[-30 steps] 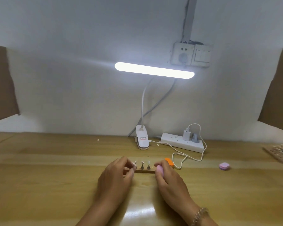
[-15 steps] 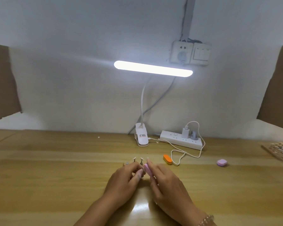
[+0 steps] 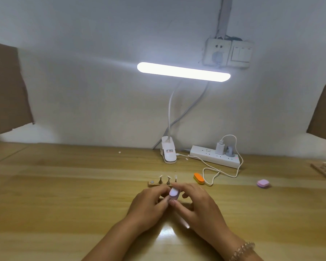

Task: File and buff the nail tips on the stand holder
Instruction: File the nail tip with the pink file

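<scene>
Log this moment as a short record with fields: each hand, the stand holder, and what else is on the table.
right hand: grips the lilac buffer block
left hand: fingers curled beside the buffer; what they hold is hidden
stand holder: on the table beyond the hands; three pegs with nail tips upright, leftmost spot without peg
spare blocks: orange block right of the holder, pink block farther right
back of table: clip lamp, lit; power strip

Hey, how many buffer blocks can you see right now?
3. The right hand pinches a pink buffer at centre; an orange buffer lies just right of the stand; a lilac buffer lies far right. The hands may hide another.
</scene>
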`<state>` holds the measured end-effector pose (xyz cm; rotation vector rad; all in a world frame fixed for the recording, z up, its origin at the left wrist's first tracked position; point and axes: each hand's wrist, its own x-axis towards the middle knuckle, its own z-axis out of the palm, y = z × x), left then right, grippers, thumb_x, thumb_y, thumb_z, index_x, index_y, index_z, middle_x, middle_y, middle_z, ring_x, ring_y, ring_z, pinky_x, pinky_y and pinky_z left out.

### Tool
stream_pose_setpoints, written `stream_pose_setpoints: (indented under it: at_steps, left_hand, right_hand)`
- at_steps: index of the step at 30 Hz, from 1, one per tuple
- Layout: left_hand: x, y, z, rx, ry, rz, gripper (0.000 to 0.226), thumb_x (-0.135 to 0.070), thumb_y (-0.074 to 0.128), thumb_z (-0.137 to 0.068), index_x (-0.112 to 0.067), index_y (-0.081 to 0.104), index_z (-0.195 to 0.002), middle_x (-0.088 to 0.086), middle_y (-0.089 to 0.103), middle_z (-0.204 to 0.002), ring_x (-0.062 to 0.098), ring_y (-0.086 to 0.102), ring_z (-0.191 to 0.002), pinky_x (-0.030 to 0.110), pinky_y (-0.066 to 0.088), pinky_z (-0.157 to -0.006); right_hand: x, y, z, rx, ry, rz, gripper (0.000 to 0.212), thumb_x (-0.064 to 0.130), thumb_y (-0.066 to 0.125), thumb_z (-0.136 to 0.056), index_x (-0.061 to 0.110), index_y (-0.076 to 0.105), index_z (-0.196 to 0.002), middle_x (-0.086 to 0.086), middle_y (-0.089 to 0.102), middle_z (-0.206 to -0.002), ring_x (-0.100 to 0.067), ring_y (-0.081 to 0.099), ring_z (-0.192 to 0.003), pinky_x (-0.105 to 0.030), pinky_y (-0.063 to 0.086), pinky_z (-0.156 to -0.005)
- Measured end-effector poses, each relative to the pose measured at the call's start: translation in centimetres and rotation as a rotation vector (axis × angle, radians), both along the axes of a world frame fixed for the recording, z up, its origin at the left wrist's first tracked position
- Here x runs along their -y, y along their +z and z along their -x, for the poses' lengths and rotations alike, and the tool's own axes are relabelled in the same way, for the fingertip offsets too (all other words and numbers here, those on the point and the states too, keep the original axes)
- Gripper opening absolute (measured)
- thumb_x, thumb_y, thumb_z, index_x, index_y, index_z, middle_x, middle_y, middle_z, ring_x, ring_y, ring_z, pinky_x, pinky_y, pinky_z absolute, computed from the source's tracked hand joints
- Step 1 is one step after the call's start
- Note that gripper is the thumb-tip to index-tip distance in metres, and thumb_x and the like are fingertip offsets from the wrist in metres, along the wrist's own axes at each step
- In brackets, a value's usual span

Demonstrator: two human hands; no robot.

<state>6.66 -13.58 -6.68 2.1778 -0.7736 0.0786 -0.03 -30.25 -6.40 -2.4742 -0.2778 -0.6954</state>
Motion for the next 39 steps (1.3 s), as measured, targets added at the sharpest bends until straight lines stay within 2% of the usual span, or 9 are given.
stream_pose_setpoints:
  at_steps: [4, 10, 15, 19, 22, 28, 31, 35, 39]
  left_hand:
    - [0.0, 0.2, 0.0, 0.019, 0.012, 0.003, 0.017, -0.035, 0.055, -0.1, -0.047, 0.061, -0.09, -0.023, 0.065, -0.083, -0.002, 0.056, -0.07, 0.028, 0.045, -0.07]
    - [0.2, 0.2, 0.3, 0.077, 0.01, -0.072, 0.009, -0.042, 0.051, -0.1, -0.042, 0.06, -0.098, -0.024, 0.059, -0.094, -0.005, 0.053, -0.073, 0.024, 0.041, -0.07]
    - [0.2, 0.1, 0.1, 0.072, 0.031, -0.066, 0.017, -0.035, 0.052, -0.1, -0.045, 0.055, -0.086, -0.026, 0.056, -0.09, -0.006, 0.052, -0.078, 0.024, 0.045, -0.076]
    - [0.2, -0.1, -0.1, 0.049, 0.02, -0.028, 0.011, -0.031, 0.056, -0.099, -0.037, 0.063, -0.092, -0.027, 0.065, -0.093, -0.007, 0.056, -0.077, 0.024, 0.047, -0.075]
    - [0.2, -0.2, -0.1, 0.042, -0.007, -0.016, 0.011, -0.032, 0.058, -0.097, -0.04, 0.063, -0.09, -0.029, 0.064, -0.087, -0.007, 0.055, -0.07, 0.024, 0.045, -0.07]
    - [0.2, -0.1, -0.2, 0.048, 0.028, -0.008, 0.018, -0.035, 0.054, -0.1, -0.045, 0.057, -0.085, -0.021, 0.065, -0.085, -0.002, 0.055, -0.069, 0.03, 0.047, -0.071]
    - [0.3, -0.2, 0.0, 0.09, 0.019, -0.065, 0.013, -0.039, 0.056, -0.099, -0.044, 0.055, -0.087, -0.025, 0.062, -0.089, -0.008, 0.054, -0.072, 0.02, 0.037, -0.064]
    - [0.3, -0.3, 0.0, 0.116, 0.019, -0.059, 0.008, -0.033, 0.06, -0.096, -0.037, 0.066, -0.095, -0.027, 0.06, -0.088, -0.012, 0.051, -0.07, 0.018, 0.033, -0.064]
    - [0.2, -0.3, 0.0, 0.106, 0.009, -0.037, 0.014, -0.031, 0.062, -0.094, -0.04, 0.069, -0.102, -0.029, 0.061, -0.091, -0.014, 0.051, -0.071, 0.02, 0.039, -0.069]
  right_hand:
    - [0.2, 0.1, -0.3, -0.016, -0.009, -0.085, 0.028, 0.048, 0.057, -0.092, 0.042, 0.063, -0.118, 0.025, 0.061, -0.107, -0.001, 0.056, -0.092, -0.027, 0.051, -0.076]
    - [0.3, 0.1, -0.4, -0.014, -0.022, -0.138, 0.023, 0.049, 0.056, -0.091, 0.038, 0.067, -0.109, 0.024, 0.064, -0.098, -0.002, 0.058, -0.088, -0.019, 0.047, -0.07]
    - [0.8, 0.2, -0.5, 0.025, -0.126, -0.259, 0.023, 0.038, 0.056, -0.096, 0.029, 0.062, -0.076, 0.013, 0.066, -0.072, -0.008, 0.062, -0.072, -0.026, 0.043, -0.063]
    - [0.4, 0.2, -0.5, 0.049, -0.147, -0.198, 0.013, 0.035, 0.059, -0.095, 0.036, 0.051, -0.085, 0.021, 0.065, -0.076, 0.0, 0.064, -0.073, -0.026, 0.05, -0.064]
    - [-0.1, 0.1, -0.3, 0.05, -0.112, -0.115, 0.008, 0.039, 0.058, -0.095, 0.032, 0.056, -0.093, 0.019, 0.067, -0.083, -0.003, 0.065, -0.076, -0.031, 0.053, -0.066]
    - [-0.5, 0.7, 0.3, 0.02, -0.018, -0.148, 0.038, 0.061, 0.045, -0.089, 0.03, 0.064, -0.099, 0.023, 0.067, -0.094, 0.0, 0.065, -0.085, -0.03, 0.055, -0.07]
    - [-0.1, 0.5, -0.1, -0.008, -0.026, -0.171, 0.016, 0.04, 0.063, -0.091, 0.027, 0.063, -0.099, 0.019, 0.067, -0.097, -0.004, 0.064, -0.089, -0.032, 0.055, -0.072]
    - [0.1, 0.4, -0.3, -0.002, -0.083, -0.14, 0.028, 0.033, 0.071, -0.086, 0.029, 0.063, -0.112, 0.023, 0.062, -0.1, -0.002, 0.057, -0.094, -0.03, 0.054, -0.077]
    - [0.0, 0.2, 0.1, 0.038, -0.07, -0.065, 0.019, 0.027, 0.071, -0.083, 0.036, 0.063, -0.099, 0.029, 0.06, -0.092, 0.0, 0.052, -0.09, -0.031, 0.053, -0.073]
